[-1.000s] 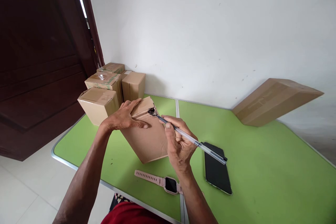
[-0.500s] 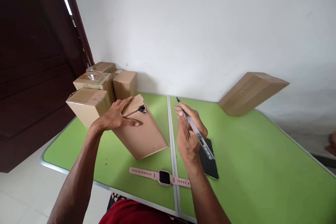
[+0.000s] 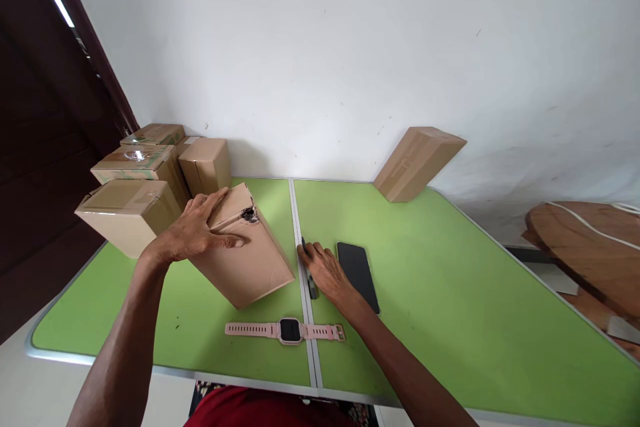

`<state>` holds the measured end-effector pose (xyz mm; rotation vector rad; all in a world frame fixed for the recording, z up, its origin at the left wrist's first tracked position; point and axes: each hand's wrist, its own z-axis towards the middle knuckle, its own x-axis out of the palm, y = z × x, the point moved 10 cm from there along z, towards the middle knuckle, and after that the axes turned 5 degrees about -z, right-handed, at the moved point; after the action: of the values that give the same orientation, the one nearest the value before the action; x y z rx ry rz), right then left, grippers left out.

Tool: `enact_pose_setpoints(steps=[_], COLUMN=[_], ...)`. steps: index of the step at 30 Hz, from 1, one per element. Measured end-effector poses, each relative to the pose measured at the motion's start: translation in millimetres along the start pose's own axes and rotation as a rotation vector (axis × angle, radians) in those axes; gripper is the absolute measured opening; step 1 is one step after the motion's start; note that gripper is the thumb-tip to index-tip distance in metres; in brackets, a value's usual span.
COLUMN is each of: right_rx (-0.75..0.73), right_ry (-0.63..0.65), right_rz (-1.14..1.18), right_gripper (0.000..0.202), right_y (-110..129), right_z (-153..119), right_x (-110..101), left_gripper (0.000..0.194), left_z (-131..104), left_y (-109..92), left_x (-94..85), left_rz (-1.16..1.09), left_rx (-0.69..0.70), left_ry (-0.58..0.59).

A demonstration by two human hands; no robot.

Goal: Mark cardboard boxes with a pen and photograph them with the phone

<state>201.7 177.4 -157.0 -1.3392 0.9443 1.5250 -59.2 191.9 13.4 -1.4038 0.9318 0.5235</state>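
Note:
A brown cardboard box (image 3: 245, 260) with a torn, dark hole near its upper corner lies at a slant on the green table (image 3: 430, 320). My left hand (image 3: 193, 230) rests spread over its upper left part, thumb and fingers apart. Just right of the box, my right hand (image 3: 323, 270) is low over the table's centre seam, its curled fingers on a slim dark cutter (image 3: 313, 288). A black phone (image 3: 359, 275) lies beside my right wrist. Nearer the front edge, a pink-strapped watch (image 3: 290, 330) is stretched out flat across the seam.
Several taped boxes (image 3: 123, 210) stand together at the back left. Another box (image 3: 417, 163) leans against the wall (image 3: 320, 67) at the back right. Beyond the table's right edge is a round wooden top (image 3: 590, 247) with a white cable. A dark door (image 3: 40, 113) is at far left.
My right hand has gone down to the table with the cutter, uncovering the phone and the watch's buckle. The view has swung right. My left hand stays on the box.

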Motion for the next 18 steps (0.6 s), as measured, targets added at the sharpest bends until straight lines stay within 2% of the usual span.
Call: enact_pose_setpoints(steps=[2,4,7,9,11,16,18], right_rx=[0.067,0.198,0.532,0.764,0.907,0.987,1.004], right_ry=[0.031,0.04,0.045,0.074,0.114,0.147,0.14], right_rz=[0.018,0.035,0.043,0.061,0.111,0.321,0.417], right_gripper=[0.063,0.063,0.048,0.069,0.082,0.096,0.091], right_y=[-8,-23,-57,-77,-87,-104,-112], right_z=[-7,-22,-61,-91,-111,-117,-117], right_x=[-3,-9,-17,-16,-11,0,3], left_gripper=[0.124,0.126,0.129,0.128,0.125,0.123,0.122], left_z=[-1,-1,-2,-2,-2,-3,-4], left_y=[-1,-1,-1,-2,-4,-4,-3], left_x=[0.8,1.1,1.0,1.3,1.9,3.3,3.4], left_rz=[0.008,0.011,0.006,0.006,0.011,-0.002,-0.01], left_rx=[-0.004,-0.006,-0.002,0.01,0.03,0.067,0.075], left_ry=[0.003,0.004,-0.001,-0.006,-0.014,-0.037,-0.043])
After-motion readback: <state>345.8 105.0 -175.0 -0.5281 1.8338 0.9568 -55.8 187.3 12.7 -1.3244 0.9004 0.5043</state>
